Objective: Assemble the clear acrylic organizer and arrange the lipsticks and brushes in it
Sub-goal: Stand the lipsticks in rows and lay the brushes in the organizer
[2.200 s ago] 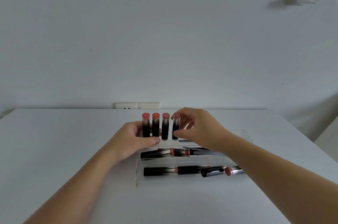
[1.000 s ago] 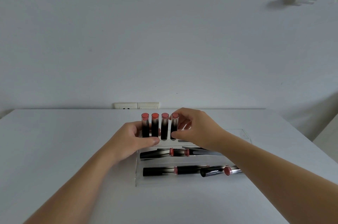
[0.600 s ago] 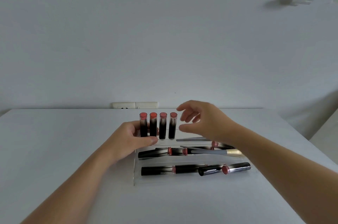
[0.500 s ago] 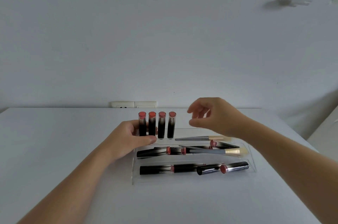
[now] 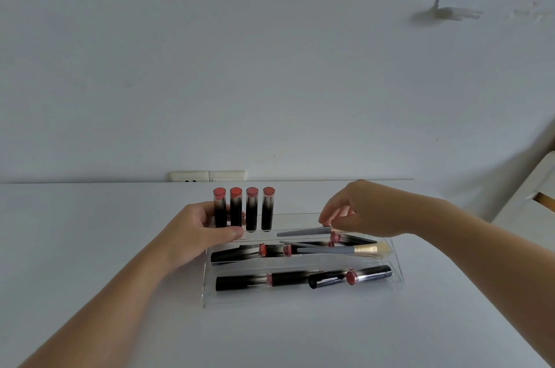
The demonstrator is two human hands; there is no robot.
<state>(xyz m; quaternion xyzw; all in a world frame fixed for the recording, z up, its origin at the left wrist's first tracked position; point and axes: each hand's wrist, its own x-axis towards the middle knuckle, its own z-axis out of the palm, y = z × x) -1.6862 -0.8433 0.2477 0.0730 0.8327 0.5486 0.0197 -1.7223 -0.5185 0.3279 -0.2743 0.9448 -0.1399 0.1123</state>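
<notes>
Left hand (image 5: 198,229) grips the clear acrylic organizer (image 5: 300,297), rigid but slippery; right hand (image 5: 365,211) pinches a light grey brush (image 5: 303,232) by its far end, best held mid-handle

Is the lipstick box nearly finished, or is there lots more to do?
About halfway. Done: four lipsticks stand upright in the organizer's back row. In hand: the left hand steadies that end while the right hand reaches a grey brush. Left: the lying lipsticks and another brush look loosely piled.
</notes>
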